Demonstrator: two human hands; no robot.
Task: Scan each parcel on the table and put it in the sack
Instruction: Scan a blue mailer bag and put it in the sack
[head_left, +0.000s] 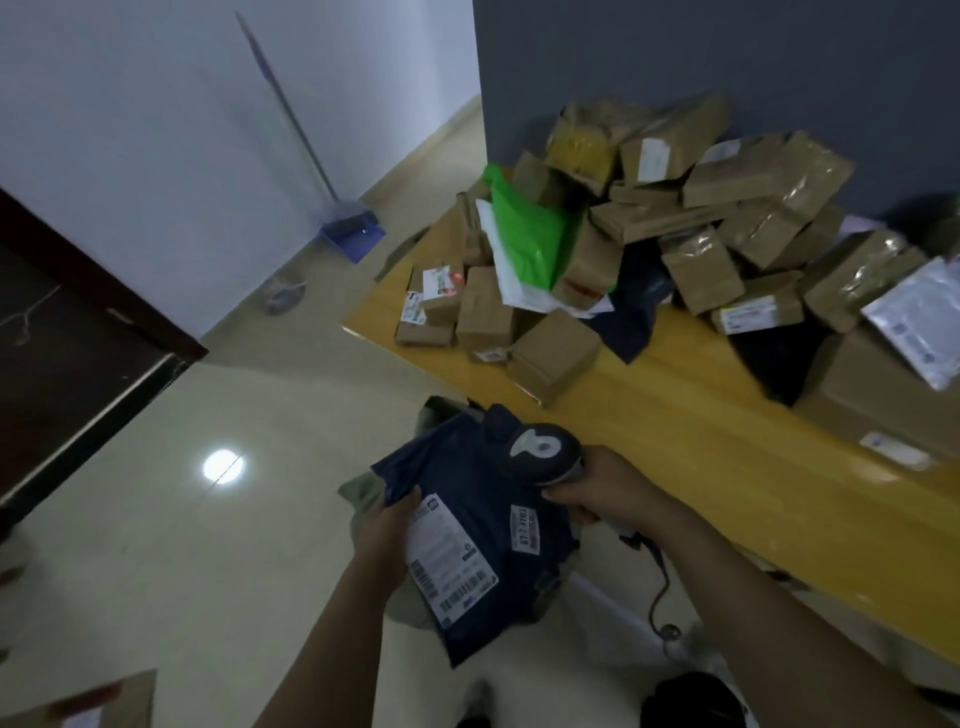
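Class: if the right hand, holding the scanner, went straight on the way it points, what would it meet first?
Probably the dark blue parcel in the left hand; the right hand and scanner point left across it. Depth is unclear; it might pass above.

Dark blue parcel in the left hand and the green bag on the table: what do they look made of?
Dark blue parcel: soft plastic film, likely a poly mailer; it creases and sags in the left hand, faintly glossy. Green bag: thin plastic too, crumpled with shiny folds. Blur leaves both uncertain.
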